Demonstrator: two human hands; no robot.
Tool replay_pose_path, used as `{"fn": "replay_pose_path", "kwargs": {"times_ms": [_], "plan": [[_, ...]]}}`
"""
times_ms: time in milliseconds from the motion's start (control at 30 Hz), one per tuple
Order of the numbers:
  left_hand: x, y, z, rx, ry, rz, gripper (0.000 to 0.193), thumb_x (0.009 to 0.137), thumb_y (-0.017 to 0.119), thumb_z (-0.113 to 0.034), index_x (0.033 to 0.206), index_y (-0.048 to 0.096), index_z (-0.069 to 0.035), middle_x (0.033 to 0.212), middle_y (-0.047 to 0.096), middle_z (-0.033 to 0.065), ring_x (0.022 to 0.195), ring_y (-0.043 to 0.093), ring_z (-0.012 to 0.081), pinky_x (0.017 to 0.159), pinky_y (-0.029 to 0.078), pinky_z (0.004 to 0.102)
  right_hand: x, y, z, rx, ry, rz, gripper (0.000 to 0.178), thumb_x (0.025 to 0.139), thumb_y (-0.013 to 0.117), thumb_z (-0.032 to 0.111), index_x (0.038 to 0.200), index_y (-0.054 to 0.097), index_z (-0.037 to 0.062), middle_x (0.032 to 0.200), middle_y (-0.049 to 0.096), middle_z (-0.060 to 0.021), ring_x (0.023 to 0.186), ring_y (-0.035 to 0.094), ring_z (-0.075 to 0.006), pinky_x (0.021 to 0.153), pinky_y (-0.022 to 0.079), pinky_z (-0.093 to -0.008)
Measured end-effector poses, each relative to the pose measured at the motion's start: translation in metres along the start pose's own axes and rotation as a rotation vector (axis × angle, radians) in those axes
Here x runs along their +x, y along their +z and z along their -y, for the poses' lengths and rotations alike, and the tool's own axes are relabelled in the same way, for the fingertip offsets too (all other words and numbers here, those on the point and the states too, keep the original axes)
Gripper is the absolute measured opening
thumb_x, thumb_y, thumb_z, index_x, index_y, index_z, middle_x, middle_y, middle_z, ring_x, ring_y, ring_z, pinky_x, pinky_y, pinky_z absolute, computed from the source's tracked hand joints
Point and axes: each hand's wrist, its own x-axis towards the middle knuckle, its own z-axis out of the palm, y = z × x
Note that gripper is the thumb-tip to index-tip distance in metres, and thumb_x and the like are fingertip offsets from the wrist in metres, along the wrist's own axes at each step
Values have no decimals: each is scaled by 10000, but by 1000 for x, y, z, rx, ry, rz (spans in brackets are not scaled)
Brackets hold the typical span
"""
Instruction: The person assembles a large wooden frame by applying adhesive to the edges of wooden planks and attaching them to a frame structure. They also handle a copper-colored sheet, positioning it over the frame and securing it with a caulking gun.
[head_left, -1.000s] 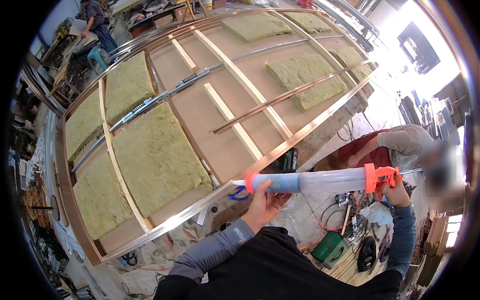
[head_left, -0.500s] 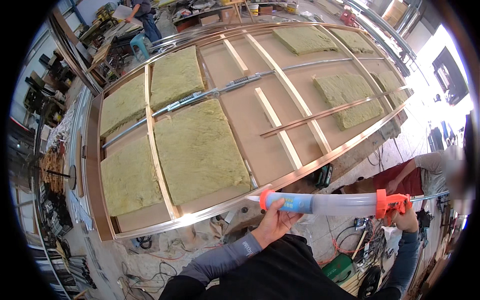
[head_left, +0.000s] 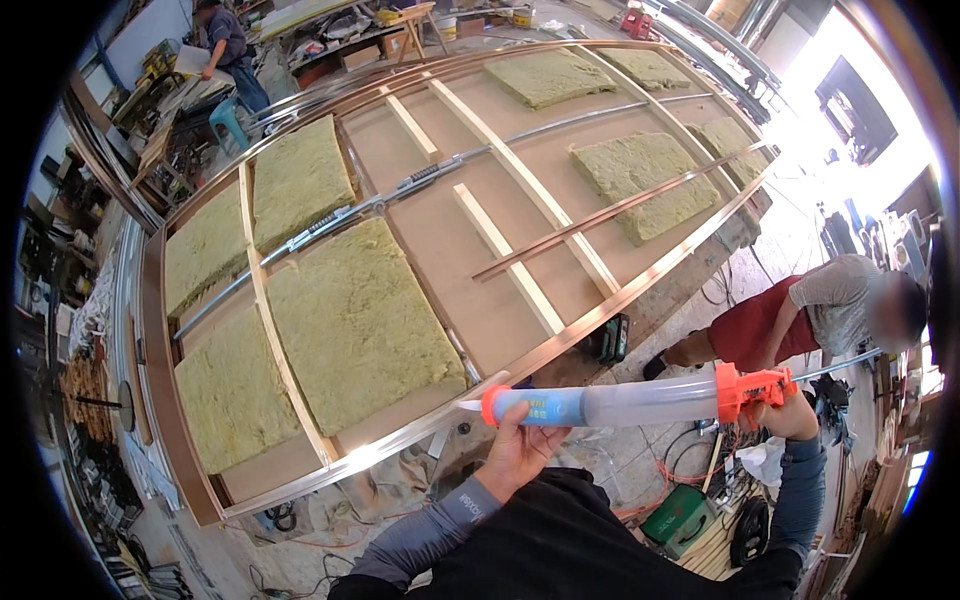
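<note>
I hold a caulking gun (head_left: 650, 399) level across my front, its clear barrel carrying a blue sausage of sealant and its white nozzle pointing left. Under the front of the barrel, the fingers of my left hand (head_left: 520, 448) are wrapped round it near the orange front cap. My right hand (head_left: 785, 412) grips the orange handle at the back end; the trigger fingers are partly hidden. The nozzle tip is by the near edge of a large framed door panel (head_left: 450, 300), and I cannot tell whether it touches. Yellowish insulation slabs (head_left: 355, 310) lie inside the frame.
Wooden battens (head_left: 500, 258) and a metal lock rod (head_left: 345, 218) cross the panel. A green power tool (head_left: 612, 340) sits by its near edge. At right a person in red shorts (head_left: 765, 315) bends over; another person (head_left: 230, 55) stands far left. Cables and a green box (head_left: 680, 518) lie on the floor.
My view has shifted to the right, so the panel appears further left. The caulking gun stays in both hands. The person at right shows more fully.
</note>
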Motion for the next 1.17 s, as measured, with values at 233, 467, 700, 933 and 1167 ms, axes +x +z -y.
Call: {"fn": "replay_pose_path", "kwargs": {"times_ms": [233, 467, 700, 933, 1167], "plan": [[39, 21, 23, 62, -91, 24, 522, 1001, 682, -448, 1368, 587, -89, 1308, 692, 81, 1239, 659, 252, 1134, 512, 445, -40, -29, -55, -29, -13, -135, 382, 961, 750, 341, 1128, 684, 5, 786, 718, -38, 665, 655, -109, 630, 541, -297], [76, 34, 42, 7, -158, -13, 490, 1005, 717, -347, 1357, 523, -66, 1346, 630, 104, 1275, 636, 271, 1161, 521, 481, -56, -46, -55, 13, 102, -224, 678, 936, 730, 637, 1208, 616, 26, 698, 619, -13, 556, 535, -84, 517, 397, -252], [99, 51, 56, 31, -148, -26, 562, 972, 746, -393, 1362, 529, -49, 1326, 635, 114, 1251, 647, 287, 1154, 530, 471, -52, -60, -31, 49, 129, -223, 645, 950, 768, 564, 1252, 606, 18, 737, 620, -7, 563, 524, -79, 516, 404, -259], [106, 53, 57, 58, -139, -52, 571, 983, 737, -383, 1370, 511, -29, 1333, 627, 131, 1241, 659, 294, 1145, 541, 468, -54, -78, -52, -24, 120, -293, 597, 1018, 697, 504, 1327, 567, 10, 892, 690, -71, 724, 671, -149, 635, 533, -296], [112, 53, 62, 95, -173, -33, 597, 985, 719, -425, 1393, 516, -39, 1353, 632, 132, 1244, 662, 294, 1126, 555, 450, -106, -102, -132, 194, -7, -240, 887, 988, 527, 745, 1476, 513, 4, 1296, 681, -133, 1104, 701, -248, 997, 549, -386]]}}
